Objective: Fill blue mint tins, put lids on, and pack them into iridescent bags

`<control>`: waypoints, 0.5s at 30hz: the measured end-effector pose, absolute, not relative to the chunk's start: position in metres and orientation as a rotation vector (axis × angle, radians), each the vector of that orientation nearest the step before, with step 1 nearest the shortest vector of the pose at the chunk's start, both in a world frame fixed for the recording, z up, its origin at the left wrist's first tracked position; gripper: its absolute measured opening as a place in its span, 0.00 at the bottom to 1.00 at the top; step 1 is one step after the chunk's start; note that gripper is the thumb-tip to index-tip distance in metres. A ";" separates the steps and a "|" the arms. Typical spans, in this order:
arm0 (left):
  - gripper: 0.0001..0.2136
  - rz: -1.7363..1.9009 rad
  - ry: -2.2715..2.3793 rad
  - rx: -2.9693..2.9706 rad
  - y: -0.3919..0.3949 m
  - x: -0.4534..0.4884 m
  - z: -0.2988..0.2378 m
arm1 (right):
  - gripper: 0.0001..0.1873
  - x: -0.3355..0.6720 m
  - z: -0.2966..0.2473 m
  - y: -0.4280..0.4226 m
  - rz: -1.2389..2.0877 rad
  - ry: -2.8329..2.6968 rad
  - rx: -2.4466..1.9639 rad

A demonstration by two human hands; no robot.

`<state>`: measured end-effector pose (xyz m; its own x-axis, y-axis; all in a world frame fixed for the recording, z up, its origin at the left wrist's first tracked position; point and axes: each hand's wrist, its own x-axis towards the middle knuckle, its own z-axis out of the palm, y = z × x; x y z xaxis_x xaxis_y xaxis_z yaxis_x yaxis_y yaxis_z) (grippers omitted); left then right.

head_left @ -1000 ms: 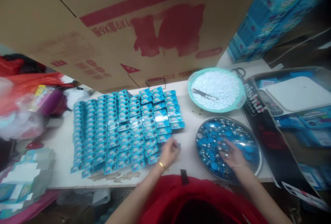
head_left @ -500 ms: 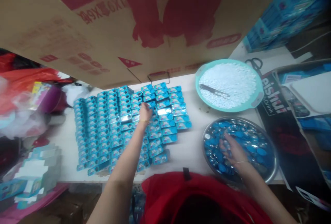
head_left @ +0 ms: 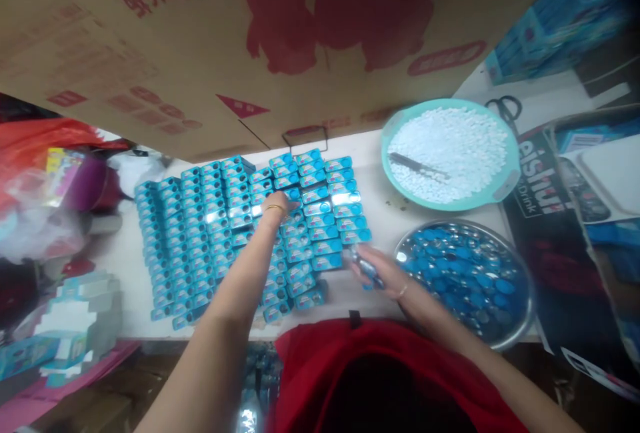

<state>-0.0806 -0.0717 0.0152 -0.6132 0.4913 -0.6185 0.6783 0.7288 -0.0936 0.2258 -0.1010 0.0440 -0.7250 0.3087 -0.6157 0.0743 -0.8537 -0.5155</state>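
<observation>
Several rows of small blue tins (head_left: 210,233) lie packed side by side on the white table (head_left: 370,293). My left hand (head_left: 281,204) reaches into the far middle of the rows and rests on the tins, its fingers curled and partly hidden. My right hand (head_left: 379,272) hovers at the right edge of the rows, closed on a few blue lids (head_left: 364,266). Just right of it stands a round metal tray (head_left: 523,316) filled with several blue lids.
A teal bowl (head_left: 510,183) of white pellets with a scoop sits behind the metal tray. A large cardboard box (head_left: 250,39) overhangs the far side. Scissors (head_left: 506,107), printed cartons (head_left: 575,173) at the right, bags (head_left: 45,173) and folded boxes (head_left: 75,313) at the left.
My right hand left the metal tray and moved left to the edge of the tin rows with lids in it. My left hand stayed on the far middle tins.
</observation>
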 end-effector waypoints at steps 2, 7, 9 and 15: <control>0.15 -0.289 2.388 1.003 -0.082 -0.064 0.027 | 0.24 0.212 0.043 -0.099 2.766 -0.725 -0.982; 0.21 0.601 1.697 1.303 -0.140 -0.002 0.062 | 0.24 0.200 0.036 -0.097 2.912 -0.559 -0.840; 0.15 0.748 1.505 1.343 -0.162 0.018 0.070 | 0.24 0.198 0.031 -0.100 2.965 -0.521 -0.835; 0.11 0.863 1.716 1.196 -0.182 0.016 0.051 | 0.25 0.185 0.014 -0.114 3.082 -0.511 -0.925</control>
